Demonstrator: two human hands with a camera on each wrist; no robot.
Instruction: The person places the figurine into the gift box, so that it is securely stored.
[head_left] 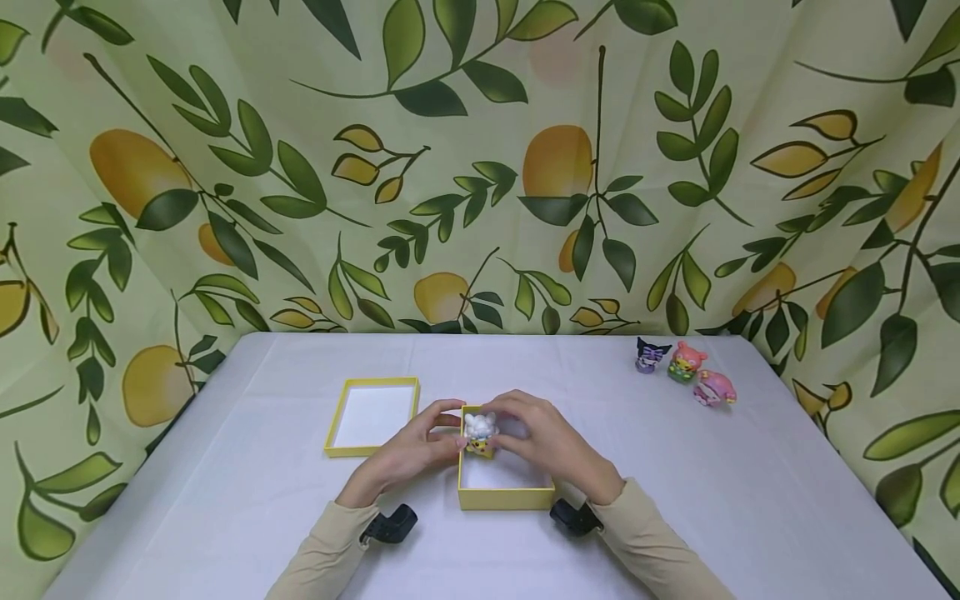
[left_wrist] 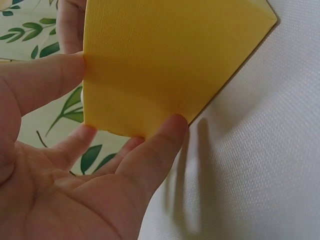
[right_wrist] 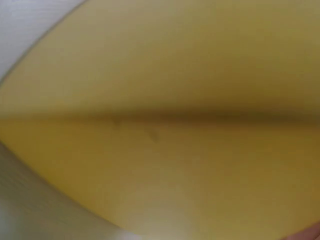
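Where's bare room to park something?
Tablecloth is bare left of the yellow lid and right of the right sleeve, nearer than the three figurines. Crowded: far-left corner of the yellow box, with left hand, right hand, white-topped figurine.

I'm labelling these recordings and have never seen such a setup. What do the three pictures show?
There is no machine: these are a person's bare left hand and right hand, with a black camera on each wrist. The wide picture comes from a camera worn on the head; the other two from the wrist cameras. On the white table are an open yellow box, a shallow yellow lid to its left, and three small figurines at the far right. The left hand grips the box's far left corner; the right hand holds a white and yellow figurine there. The right wrist picture is a blurred yellow close view, probably of the box.
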